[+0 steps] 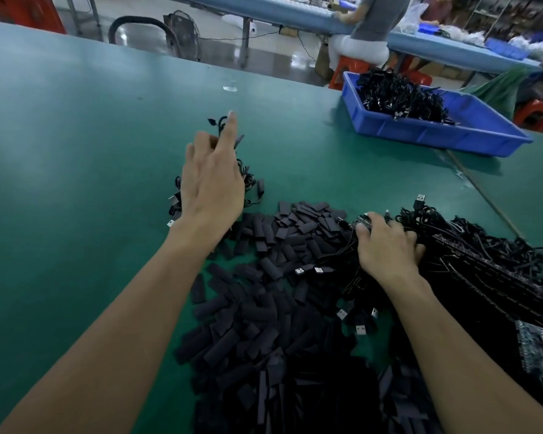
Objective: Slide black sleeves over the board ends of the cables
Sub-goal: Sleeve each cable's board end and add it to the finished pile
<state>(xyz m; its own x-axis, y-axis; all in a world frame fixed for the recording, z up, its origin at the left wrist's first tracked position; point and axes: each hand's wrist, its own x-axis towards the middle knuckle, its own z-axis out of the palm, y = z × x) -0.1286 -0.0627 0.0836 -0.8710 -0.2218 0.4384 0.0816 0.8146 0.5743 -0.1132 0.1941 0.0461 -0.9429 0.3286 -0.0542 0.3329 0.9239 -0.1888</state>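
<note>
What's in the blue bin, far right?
The blue bin holds a heap of tangled black cables, with a few metal plug ends showing. Its floor, and anything under the heap, is covered.

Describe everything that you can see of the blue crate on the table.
The blue crate is a shallow, rectangular tray, seemingly moulded plastic, with ribbed outer walls and a thick rim. It stands flat on the green table, near its far right edge. A heap of black cables with metal plugs fills its left part; its right part shows bare blue floor.
</note>
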